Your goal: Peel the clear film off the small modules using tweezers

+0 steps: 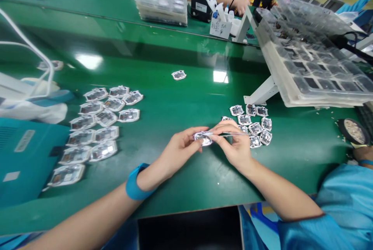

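Note:
Over the front middle of the bench, my left hand pinches a small white electronic device housing by its left end. My right hand is closed at the housing's right end. Thin, shiny metal tweezers run through its fingers; their tips are hidden by the fingers and the housing. Just beyond my right hand lies a cluster of similar housings, with several partly covered by that hand. More housings lie in uneven rows to the left of my left hand. One single housing rests farther back.
A slanted rack of clear trays stands at right on a white bracket. At left sits a teal box beside white cables. Stacked trays and a bottle holder line the back, near another person's hand.

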`<state>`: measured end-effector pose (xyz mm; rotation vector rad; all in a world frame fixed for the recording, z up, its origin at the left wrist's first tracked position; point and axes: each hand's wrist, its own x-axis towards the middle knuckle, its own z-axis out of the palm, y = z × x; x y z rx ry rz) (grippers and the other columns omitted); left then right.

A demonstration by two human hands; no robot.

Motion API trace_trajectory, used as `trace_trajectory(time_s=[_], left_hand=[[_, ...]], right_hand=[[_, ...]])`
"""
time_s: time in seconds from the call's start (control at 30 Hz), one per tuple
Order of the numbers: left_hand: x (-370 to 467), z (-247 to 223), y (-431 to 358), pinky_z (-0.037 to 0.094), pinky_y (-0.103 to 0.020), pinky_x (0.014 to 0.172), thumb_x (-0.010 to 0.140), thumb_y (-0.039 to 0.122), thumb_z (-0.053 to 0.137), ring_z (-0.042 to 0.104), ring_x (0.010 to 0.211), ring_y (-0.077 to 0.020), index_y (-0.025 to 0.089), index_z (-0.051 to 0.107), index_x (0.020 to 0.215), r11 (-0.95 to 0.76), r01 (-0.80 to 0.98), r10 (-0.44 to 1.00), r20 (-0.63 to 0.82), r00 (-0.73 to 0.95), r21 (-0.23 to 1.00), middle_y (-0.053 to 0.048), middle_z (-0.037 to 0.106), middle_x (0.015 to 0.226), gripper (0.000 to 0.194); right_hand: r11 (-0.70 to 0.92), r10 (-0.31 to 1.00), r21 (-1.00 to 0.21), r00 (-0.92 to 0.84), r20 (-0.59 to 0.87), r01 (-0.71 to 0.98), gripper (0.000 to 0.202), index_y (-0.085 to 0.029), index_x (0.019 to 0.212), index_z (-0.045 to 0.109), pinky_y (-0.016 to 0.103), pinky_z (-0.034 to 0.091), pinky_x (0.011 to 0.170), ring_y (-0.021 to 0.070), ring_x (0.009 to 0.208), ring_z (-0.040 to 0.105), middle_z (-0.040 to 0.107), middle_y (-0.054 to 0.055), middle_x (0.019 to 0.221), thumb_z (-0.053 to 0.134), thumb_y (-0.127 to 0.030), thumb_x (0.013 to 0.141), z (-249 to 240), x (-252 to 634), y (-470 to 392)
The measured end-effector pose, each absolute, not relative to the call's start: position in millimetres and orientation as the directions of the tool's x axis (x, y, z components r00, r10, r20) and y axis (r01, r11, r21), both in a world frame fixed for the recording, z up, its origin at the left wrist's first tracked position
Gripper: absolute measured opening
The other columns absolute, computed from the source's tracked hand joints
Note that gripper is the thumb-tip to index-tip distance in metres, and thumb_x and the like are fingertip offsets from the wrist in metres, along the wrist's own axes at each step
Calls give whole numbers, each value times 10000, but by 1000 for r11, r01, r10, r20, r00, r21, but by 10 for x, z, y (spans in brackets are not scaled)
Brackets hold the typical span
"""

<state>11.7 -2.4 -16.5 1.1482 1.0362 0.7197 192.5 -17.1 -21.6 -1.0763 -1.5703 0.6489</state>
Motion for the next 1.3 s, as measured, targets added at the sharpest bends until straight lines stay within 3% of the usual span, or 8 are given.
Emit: trace_trajectory(time_s=[0.3,0.53,0.77,1.1,1.3], left_hand=[[122,-130,-30,421,-280,601,771,289,687,527,610,-140,162,697,1163,273,63,881,-276,385,960,9,633,667,412],[115,-172,-15,415,-271,587,759,305,713,542,620,-130,169,709,1163,384,-40,862,-343,373,922,-25,683,762,426],[129,-183,-36,403,-261,575,810,338,682,525,619,-129,162,708,1194,352,3,877,-331,349,936,-17,659,726,423],[114,-212,-14,396,-247,534,846,354,646,535,607,-126,167,734,1126,373,-13,883,-351,311,928,-32,674,746,348],[139,-149,-12,393,-235,548,806,348,705,526,628,-117,150,750,1072,479,-138,853,-424,304,867,-49,698,800,334]], right_hand=[[444,889,-837,-45,455,318,50,-253,889,714,435,519,895,215,891,669,760,28,858,718,-212,861,-223,1936,-170],[428,900,-861,-43,434,276,19,-254,858,713,438,529,882,216,878,673,768,28,854,718,-235,861,-256,1953,-145],[411,910,-874,-59,410,260,27,-258,863,722,412,532,861,205,874,678,767,23,862,734,-236,853,-261,1940,-133],[206,978,-971,-10,206,122,113,-220,856,673,334,544,758,171,796,676,718,22,830,719,-322,847,-285,1967,-92],[108,994,-993,-6,108,50,207,-214,817,670,306,542,697,153,712,661,709,1,759,753,-404,806,-234,1965,-78]])
